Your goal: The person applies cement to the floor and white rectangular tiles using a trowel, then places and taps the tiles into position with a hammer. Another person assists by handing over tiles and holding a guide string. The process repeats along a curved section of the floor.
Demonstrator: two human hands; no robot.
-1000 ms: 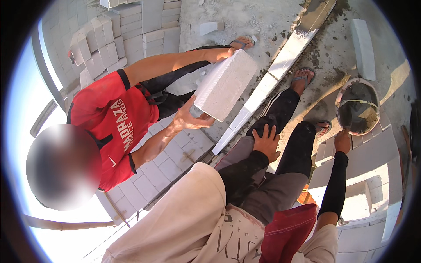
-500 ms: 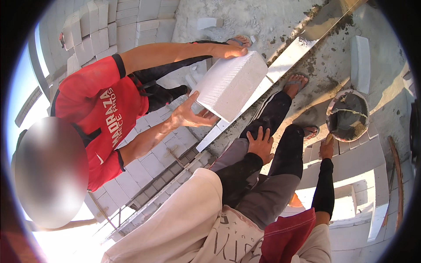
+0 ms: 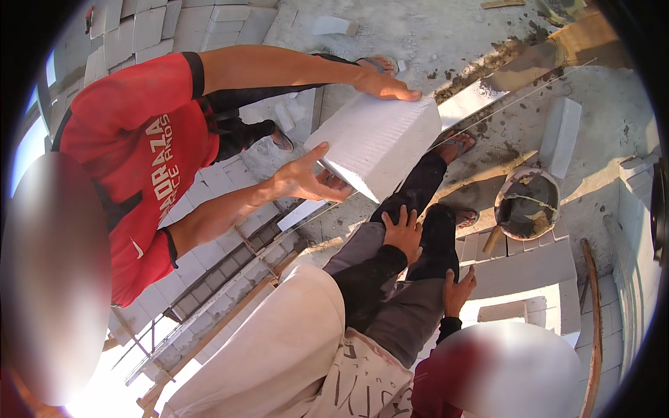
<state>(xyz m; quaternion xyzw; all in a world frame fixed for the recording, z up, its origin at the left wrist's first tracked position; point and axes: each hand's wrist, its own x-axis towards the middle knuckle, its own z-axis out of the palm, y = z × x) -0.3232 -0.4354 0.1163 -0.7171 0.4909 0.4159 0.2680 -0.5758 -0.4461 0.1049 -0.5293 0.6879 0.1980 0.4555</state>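
My left hand [image 3: 401, 235] rests on my left thigh with its fingers spread. My right hand [image 3: 460, 289] is beside my right thigh, empty, fingers apart. Above it a trowel handle [image 3: 493, 238] sticks out from a round bucket [image 3: 529, 198] of grey mortar. A co-worker in a red shirt [image 3: 146, 125], at the left, grips a large white block [image 3: 376, 146] with both hands, above my left leg and partly over a long white strip [image 3: 460, 104] whose far part carries grey mortar, with a thin string along it.
Stacked blocks [image 3: 118, 38] stand at upper left, a laid block surface [image 3: 195, 209] lies below. A loose block [image 3: 561, 136] lies beyond the bucket; another [image 3: 334, 26] is farther back. A curved wooden pole [image 3: 594, 327] is at right, rough concrete floor [image 3: 404, 28] at top.
My right hand has let go of the trowel handle and drawn back to my thigh. The co-worker's block has shifted right and turned slightly. My left hand still rests on my leg.
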